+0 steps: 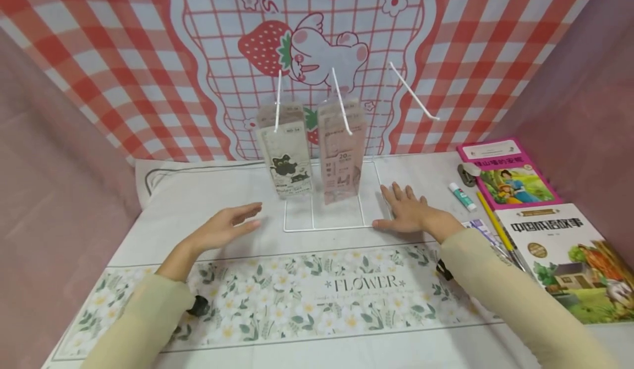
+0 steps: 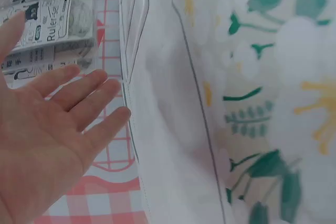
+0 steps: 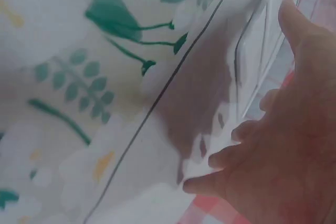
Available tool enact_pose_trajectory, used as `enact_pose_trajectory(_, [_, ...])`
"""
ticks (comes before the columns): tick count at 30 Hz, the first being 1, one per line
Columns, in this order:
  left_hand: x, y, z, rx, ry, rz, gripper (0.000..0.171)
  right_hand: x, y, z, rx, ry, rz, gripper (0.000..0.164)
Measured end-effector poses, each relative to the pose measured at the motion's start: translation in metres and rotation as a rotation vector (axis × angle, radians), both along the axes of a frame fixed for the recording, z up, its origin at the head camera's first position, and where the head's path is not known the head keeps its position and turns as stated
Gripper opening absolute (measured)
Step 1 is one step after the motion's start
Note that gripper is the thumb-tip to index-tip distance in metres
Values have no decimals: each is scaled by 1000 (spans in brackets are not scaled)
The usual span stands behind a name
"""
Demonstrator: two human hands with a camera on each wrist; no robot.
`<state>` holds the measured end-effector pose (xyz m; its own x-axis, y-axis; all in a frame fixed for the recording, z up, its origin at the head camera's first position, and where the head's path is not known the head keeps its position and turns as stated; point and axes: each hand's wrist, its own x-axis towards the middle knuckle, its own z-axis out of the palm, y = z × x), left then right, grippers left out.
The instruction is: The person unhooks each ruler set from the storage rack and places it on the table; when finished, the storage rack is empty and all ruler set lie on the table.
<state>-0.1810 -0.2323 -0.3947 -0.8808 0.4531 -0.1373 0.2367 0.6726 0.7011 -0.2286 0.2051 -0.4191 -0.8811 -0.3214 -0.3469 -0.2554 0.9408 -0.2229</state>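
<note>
A white wire rack (image 1: 324,229) stands mid-table, with three hooks sticking out. On the left hook hangs a stack of ruler set packets (image 1: 289,163) with a black cat print. Pink packets (image 1: 342,165) hang from the middle hook; the right hook (image 1: 413,91) carries nothing. My left hand (image 1: 225,229) hovers left of the rack base, holding nothing; its palm (image 2: 47,140) and extended fingers show in the left wrist view. At the base's right corner is my right hand (image 1: 408,212), palm down with fingers spread. Whether it touches the wire I cannot tell.
On the right lie a pink book (image 1: 515,176), a white book (image 1: 569,259), a glue stick (image 1: 463,197), a yellow pencil (image 1: 495,220) and a small dark object (image 1: 467,175). A flower-print mat strip (image 1: 297,297) runs along the front. Behind hangs a strawberry-print cloth (image 1: 213,39).
</note>
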Motion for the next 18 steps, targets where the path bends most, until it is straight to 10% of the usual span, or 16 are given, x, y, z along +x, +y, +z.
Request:
enact_pose_trajectory(9, [-24,20,-1,81,174,229,55,-15,5,-9,62,-14,-38,112])
enact_pose_trajectory(18, [-37,38,1,418,242,369,54,-13,6,-12,74,-15,-32,107])
